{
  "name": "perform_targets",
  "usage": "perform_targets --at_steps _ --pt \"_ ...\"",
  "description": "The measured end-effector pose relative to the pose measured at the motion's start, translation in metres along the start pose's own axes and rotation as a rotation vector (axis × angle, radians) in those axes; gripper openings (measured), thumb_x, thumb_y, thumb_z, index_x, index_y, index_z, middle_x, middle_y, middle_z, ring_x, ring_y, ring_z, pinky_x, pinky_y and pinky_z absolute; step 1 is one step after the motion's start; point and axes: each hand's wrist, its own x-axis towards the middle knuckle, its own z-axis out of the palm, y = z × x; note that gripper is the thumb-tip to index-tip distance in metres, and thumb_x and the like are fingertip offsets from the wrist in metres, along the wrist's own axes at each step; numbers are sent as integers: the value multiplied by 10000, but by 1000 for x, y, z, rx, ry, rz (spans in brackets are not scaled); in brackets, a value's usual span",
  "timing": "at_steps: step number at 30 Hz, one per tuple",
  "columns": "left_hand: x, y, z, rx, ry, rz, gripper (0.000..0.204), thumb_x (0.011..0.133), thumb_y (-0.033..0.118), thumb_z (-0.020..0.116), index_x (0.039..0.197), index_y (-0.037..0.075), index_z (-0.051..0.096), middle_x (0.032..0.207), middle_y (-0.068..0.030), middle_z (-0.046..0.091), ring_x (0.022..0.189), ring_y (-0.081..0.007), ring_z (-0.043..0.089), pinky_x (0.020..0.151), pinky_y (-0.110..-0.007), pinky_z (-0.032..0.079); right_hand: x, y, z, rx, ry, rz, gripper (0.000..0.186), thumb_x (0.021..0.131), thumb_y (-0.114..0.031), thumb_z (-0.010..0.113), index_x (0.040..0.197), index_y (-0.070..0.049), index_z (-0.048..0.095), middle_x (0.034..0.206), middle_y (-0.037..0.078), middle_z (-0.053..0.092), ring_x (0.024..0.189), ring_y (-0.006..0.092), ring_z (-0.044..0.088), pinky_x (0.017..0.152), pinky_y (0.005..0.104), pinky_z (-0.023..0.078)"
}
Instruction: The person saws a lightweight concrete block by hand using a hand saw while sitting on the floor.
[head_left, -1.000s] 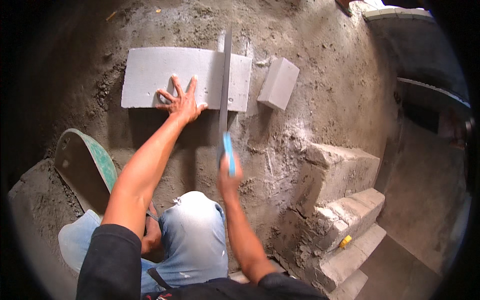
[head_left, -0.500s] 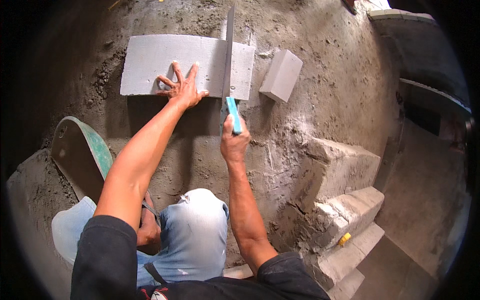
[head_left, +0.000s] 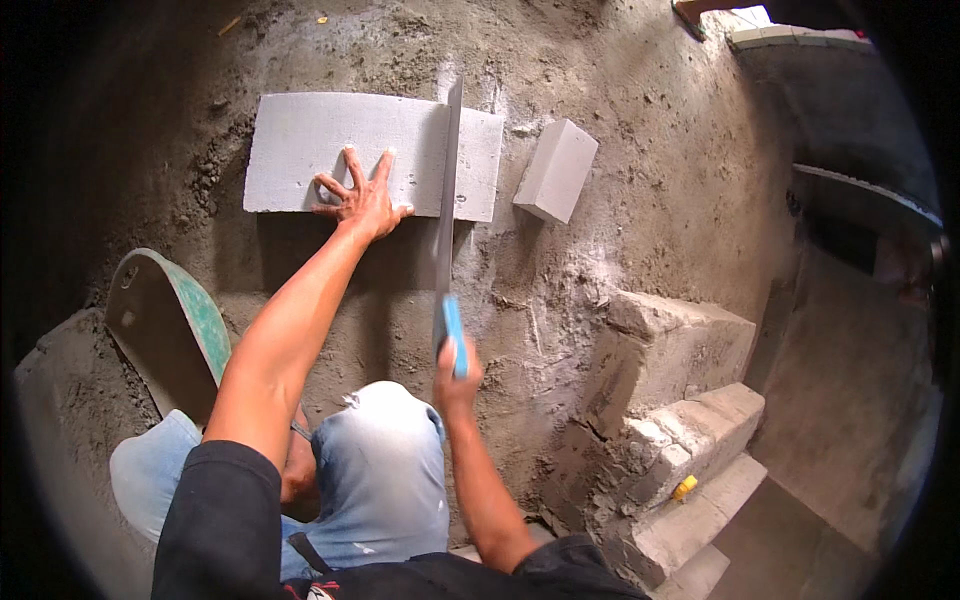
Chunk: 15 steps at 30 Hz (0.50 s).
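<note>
A long pale grey lightweight concrete block (head_left: 300,140) lies on the dusty ground ahead of me. My left hand (head_left: 362,198) rests on it near its closer edge, fingers spread and pressing flat. To the right, my right hand (head_left: 458,380) is wrapped round the blue handle of a hand saw (head_left: 450,200), drawn back close to my knee. The saw's long blade lies across the block near its right end, its tip just at the far edge. How deep the blade sits is hard to make out.
A smaller cut block (head_left: 560,170) lies right of the long one. Rough stepped blocks (head_left: 690,350) stand at the lower right, with a small yellow object (head_left: 685,487) on them. A curved green-edged container (head_left: 190,310) leans at my left. Another person's foot (head_left: 690,18) shows at the top right.
My right hand has pulled the saw back toward me, so less blade reaches past the block's far edge. My left hand keeps its place on the block. A foot has come in at top right.
</note>
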Motion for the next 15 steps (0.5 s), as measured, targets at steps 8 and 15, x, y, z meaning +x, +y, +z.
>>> perform_targets --at_steps 8,15 --pt "-4 9 3 -27 11 36 988 773 481 783 1535 449 155 1624 -143 -162 1352 -694 -89 938 -891 173 134 -45 26 -60 -143 267 281 989 -259 555 885 -1 592 753 118 562 657 202 550 593 361 458" --pt "-10 4 -5 11 17 3 977 782 472 781 1530 467 153 1616 -136 -198 1350 -694 -102 946 -888 158 21 -10 -5 6 -86 7 269 984 -231 545 963 24 629 838 136 633 746 215 617 679 377 511"
